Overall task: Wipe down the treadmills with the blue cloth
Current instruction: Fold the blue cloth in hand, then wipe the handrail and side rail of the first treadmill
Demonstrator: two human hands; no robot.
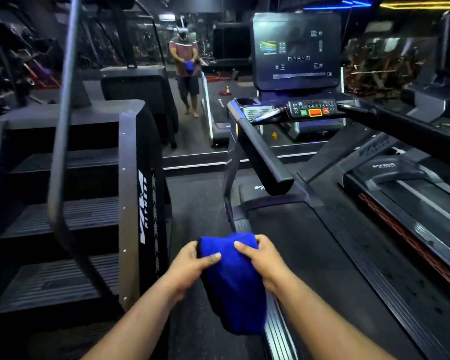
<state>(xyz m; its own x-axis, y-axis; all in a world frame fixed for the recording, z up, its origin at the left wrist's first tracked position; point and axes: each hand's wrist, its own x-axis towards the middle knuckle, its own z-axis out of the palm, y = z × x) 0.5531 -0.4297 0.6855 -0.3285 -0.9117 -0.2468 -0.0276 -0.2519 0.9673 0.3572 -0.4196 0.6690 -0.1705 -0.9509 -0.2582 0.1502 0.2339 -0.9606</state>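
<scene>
The room is a dark gym with black machines and a big mirror [192, 105] on the far wall. A stair machine [70, 203] stands on the left. A treadmill [322, 255] stands on the right, and another treadmill [413, 193] sits beside it, further right.

Both hands hold the blue cloth [234, 284] up in the air, low in the middle of the view. It hangs just over the near treadmill's left side rail [278, 331] and does not touch the machine. The left hand [190, 266] grips the cloth's left edge, thumb on top. The right hand [264, 258] pinches the top right part, fingers curled over it. The cloth looks bunched and folded, with most of it hanging down.

The wiping has not started yet, I think. To do this step well, make the cloth into a flat pad that fits one palm, so lots of it touches the machine. Then start high, at the handlebar [260, 152] and the button panel [312, 110], and work down to the rails. Press softly near the buttons, because a hard push might press one. Wipe in long, straight lines and do not skip the ends.
</scene>
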